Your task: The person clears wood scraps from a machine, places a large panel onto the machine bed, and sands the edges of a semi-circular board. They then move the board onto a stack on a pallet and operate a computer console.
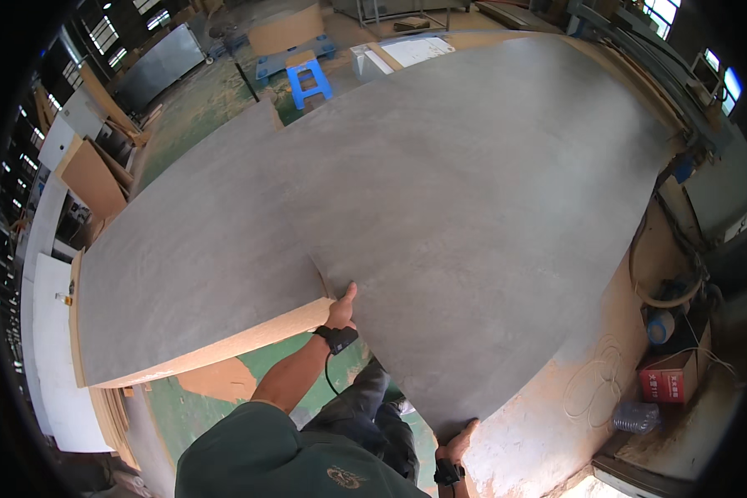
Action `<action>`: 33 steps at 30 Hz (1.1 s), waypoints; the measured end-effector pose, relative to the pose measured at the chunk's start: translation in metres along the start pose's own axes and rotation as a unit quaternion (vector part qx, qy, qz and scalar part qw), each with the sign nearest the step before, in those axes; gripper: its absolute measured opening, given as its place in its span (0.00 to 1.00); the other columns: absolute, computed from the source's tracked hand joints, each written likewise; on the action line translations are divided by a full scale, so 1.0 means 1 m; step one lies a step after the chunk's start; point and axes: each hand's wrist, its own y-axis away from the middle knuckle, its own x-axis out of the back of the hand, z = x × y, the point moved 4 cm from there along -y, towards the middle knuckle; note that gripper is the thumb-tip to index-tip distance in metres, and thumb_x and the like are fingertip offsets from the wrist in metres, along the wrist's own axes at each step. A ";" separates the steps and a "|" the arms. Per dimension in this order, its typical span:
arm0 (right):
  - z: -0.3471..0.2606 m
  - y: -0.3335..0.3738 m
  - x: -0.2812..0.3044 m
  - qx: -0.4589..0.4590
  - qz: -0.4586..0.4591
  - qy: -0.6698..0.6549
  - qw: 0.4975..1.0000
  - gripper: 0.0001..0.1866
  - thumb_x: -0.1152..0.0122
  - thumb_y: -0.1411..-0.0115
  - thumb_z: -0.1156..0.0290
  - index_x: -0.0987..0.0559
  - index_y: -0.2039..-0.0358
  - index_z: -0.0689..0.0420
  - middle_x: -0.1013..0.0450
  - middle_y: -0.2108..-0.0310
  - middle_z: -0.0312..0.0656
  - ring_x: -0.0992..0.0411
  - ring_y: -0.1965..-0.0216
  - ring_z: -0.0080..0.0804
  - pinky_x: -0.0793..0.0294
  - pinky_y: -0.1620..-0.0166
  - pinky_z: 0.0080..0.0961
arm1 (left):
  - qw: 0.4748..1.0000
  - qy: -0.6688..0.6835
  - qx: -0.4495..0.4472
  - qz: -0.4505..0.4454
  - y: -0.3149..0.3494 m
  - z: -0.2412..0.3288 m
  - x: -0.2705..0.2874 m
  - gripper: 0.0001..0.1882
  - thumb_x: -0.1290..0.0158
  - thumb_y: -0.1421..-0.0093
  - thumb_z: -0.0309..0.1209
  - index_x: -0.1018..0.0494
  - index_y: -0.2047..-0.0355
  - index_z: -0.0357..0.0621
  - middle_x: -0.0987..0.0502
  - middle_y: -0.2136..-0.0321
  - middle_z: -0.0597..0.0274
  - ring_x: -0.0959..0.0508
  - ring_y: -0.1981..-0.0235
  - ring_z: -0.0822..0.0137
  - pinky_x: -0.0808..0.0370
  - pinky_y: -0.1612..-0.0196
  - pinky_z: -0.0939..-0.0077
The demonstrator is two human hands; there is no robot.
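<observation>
A large grey board (473,183) stretches out in front of me, its near corner pointing at my body. My left hand (341,310) grips its left edge, thumb on the top face and the other fingers largely hidden. At the near right corner my right hand (459,442) holds the same board, thumb uppermost, fingers partly out of sight underneath. To the left lies a second grey board (191,257) with a pale tan edge, atop what looks like a thick stack. The held board overlaps it next to my left hand. Each wrist wears a black strapped device.
A blue stool (309,83) stands beyond the boards. At right are a red box (666,383), a clear plastic bottle (636,417), a coiled cord (593,382) and a hose (668,295) near machinery. White panels (54,349) stand at far left. Brown scrap (217,379) lies on the green floor.
</observation>
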 end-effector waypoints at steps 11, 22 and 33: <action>0.004 -0.018 -0.151 -0.095 0.091 0.069 0.989 0.44 0.66 0.37 0.35 0.43 0.37 0.63 0.33 0.46 0.51 0.28 0.66 0.43 0.27 0.66 0.37 | 0.997 0.069 0.024 -0.014 -0.126 0.110 -0.029 0.34 0.42 0.43 0.50 0.33 0.47 0.35 0.28 0.49 0.54 0.27 0.52 0.57 0.31 0.47 0.60; -0.068 -0.127 -0.269 -0.040 0.090 -0.043 0.994 0.47 0.58 0.41 0.32 0.43 0.37 0.61 0.41 0.39 0.48 0.35 0.44 0.47 0.32 0.43 0.39 | 0.994 0.015 0.024 -0.105 -0.248 0.201 -0.146 0.45 0.47 0.44 0.60 0.43 0.37 0.39 0.40 0.38 0.53 0.35 0.41 0.57 0.40 0.40 0.57; -0.101 -0.173 -0.290 -0.052 0.002 -0.017 0.998 0.49 0.57 0.48 0.25 0.46 0.34 0.46 0.47 0.36 0.43 0.44 0.39 0.49 0.39 0.43 0.56 | 0.994 -0.099 0.005 -0.036 -0.290 0.212 -0.164 0.60 0.47 0.52 0.68 0.51 0.37 0.27 0.46 0.38 0.42 0.37 0.44 0.49 0.34 0.47 0.53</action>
